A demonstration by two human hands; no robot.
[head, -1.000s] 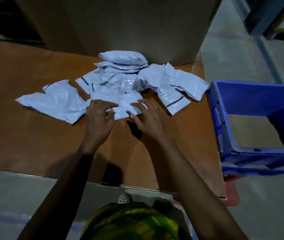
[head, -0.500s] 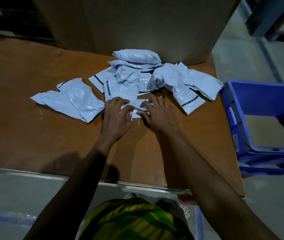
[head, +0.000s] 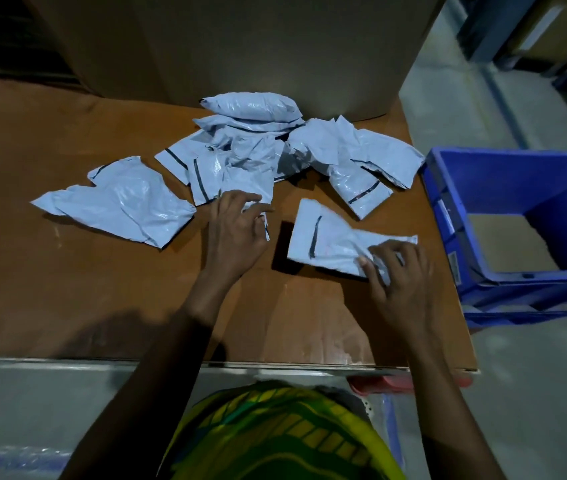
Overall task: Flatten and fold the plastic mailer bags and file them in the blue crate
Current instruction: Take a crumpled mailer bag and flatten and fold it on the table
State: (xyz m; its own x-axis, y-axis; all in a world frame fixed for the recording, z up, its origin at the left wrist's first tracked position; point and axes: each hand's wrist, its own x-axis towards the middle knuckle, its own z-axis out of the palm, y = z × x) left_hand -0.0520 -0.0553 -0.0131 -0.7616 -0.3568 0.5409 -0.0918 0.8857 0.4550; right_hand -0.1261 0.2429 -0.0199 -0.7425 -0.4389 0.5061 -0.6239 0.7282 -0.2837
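Observation:
A folded pale-blue mailer bag (head: 323, 242) with a black strip hangs just above the brown table (head: 67, 289), casting a dark shadow to its left. My right hand (head: 398, 275) pinches its right end. My left hand (head: 237, 230) rests with curled fingers on the near corner of another mailer (head: 250, 174) in the pile; whether it grips that corner is unclear. Several crumpled mailers (head: 354, 157) lie heaped at the table's back. One more mailer (head: 119, 202) lies apart on the left. The blue crate (head: 503, 181) stands at the right edge, holding only a cardboard floor.
A big cardboard box (head: 240, 46) stands right behind the pile. The table's near edge (head: 205, 363) runs below my forearms. Grey floor lies to the right, with dark shelving (head: 534, 29) far back right.
My right hand has lifted a folded mailer away from the pile and carried it right, toward the crate. My left hand stayed at the pile's near edge.

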